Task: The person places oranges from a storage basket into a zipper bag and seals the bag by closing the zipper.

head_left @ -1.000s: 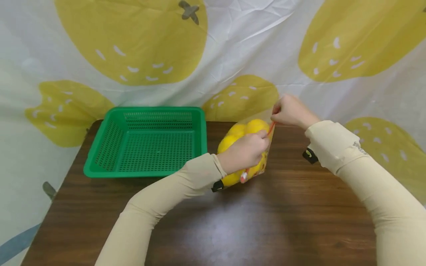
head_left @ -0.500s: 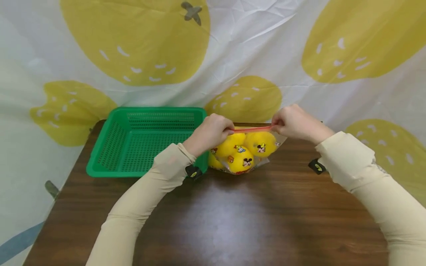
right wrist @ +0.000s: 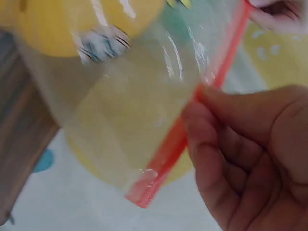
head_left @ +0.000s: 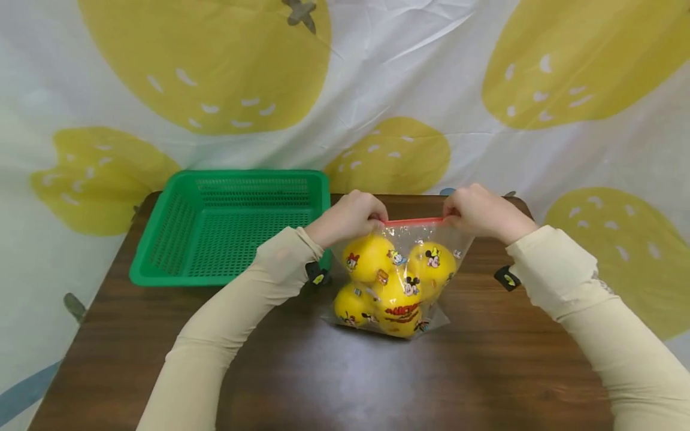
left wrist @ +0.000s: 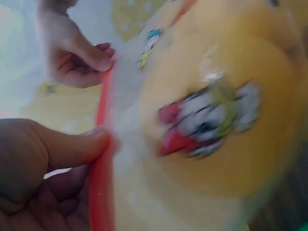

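A clear zip bag [head_left: 406, 234] with cartoon prints and a red zip strip hangs upright between both hands, its bottom close over the table. Several smooth yellow balls [head_left: 366, 256], perhaps fruit, fill its lower part. My left hand [head_left: 347, 216] pinches the strip toward its left end; in the left wrist view the thumb [left wrist: 79, 147] lies flat against the red strip [left wrist: 102, 187]. Toward the other end, my right hand [head_left: 481, 211] pinches the same strip. In the right wrist view its thumb and curled forefinger [right wrist: 202, 126] hold the strip just short of the bag's corner.
A green perforated basket [head_left: 147, 272] stands at the back left of the brown wooden table [head_left: 485, 371], just left of the bag. Behind the table hangs a white cloth [head_left: 372, 54] with large yellow fruit prints.
My left hand has gone from the bag's near side to the left part of its strip. The bag has turned to face me, then come nearer and hangs at full length, strip stretched between both hands.
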The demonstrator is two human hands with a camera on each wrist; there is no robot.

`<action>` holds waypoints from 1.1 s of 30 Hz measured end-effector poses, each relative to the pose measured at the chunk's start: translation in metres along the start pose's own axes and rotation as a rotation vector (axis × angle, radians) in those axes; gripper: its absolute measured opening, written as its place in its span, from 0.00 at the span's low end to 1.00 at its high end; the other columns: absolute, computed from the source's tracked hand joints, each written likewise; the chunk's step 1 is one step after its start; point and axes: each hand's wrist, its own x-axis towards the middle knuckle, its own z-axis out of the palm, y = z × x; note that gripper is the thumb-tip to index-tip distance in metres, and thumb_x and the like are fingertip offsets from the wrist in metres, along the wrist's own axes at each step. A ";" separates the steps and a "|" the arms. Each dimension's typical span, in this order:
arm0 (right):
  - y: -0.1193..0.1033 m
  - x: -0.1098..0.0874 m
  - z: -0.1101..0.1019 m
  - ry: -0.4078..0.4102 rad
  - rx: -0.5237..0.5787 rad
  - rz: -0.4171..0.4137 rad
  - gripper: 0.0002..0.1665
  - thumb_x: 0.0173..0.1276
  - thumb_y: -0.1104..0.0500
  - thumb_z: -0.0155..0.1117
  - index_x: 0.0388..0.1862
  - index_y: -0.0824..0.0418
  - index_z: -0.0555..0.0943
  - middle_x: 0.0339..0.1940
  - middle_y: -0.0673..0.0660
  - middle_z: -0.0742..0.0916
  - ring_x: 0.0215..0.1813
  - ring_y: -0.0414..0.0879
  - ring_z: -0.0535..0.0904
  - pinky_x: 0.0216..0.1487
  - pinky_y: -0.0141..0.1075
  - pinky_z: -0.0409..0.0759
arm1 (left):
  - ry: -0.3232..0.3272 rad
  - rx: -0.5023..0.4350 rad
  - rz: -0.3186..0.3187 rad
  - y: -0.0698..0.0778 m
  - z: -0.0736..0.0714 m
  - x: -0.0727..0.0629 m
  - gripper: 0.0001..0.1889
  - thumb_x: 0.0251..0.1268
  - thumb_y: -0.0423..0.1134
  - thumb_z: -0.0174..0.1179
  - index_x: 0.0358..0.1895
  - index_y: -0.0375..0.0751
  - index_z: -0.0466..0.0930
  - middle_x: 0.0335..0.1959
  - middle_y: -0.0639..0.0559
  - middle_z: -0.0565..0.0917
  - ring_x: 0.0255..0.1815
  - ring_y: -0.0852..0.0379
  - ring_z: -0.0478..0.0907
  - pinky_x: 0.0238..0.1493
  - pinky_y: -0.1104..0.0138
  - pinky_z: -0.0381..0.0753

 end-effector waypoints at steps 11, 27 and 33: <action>0.035 0.031 0.049 0.069 0.016 0.212 0.07 0.58 0.67 0.58 0.26 0.66 0.83 0.28 0.62 0.85 0.26 0.50 0.77 0.28 0.43 0.75 | -0.008 -0.015 -0.149 -0.031 0.024 0.042 0.10 0.59 0.26 0.52 0.35 0.38 0.84 0.36 0.49 0.83 0.35 0.57 0.74 0.40 0.68 0.75; 0.047 0.063 0.079 0.070 0.093 0.370 0.10 0.53 0.68 0.55 0.15 0.64 0.77 0.17 0.56 0.80 0.21 0.47 0.68 0.19 0.36 0.64 | 0.064 0.035 -0.307 -0.044 0.047 0.061 0.22 0.60 0.22 0.44 0.14 0.45 0.48 0.16 0.53 0.46 0.19 0.59 0.40 0.20 0.69 0.44; 0.051 0.068 0.083 0.107 0.120 0.479 0.10 0.51 0.66 0.59 0.13 0.64 0.75 0.14 0.55 0.77 0.18 0.47 0.66 0.17 0.37 0.64 | 0.060 0.078 -0.302 -0.044 0.042 0.063 0.16 0.62 0.26 0.47 0.15 0.42 0.65 0.16 0.53 0.59 0.18 0.58 0.54 0.20 0.69 0.57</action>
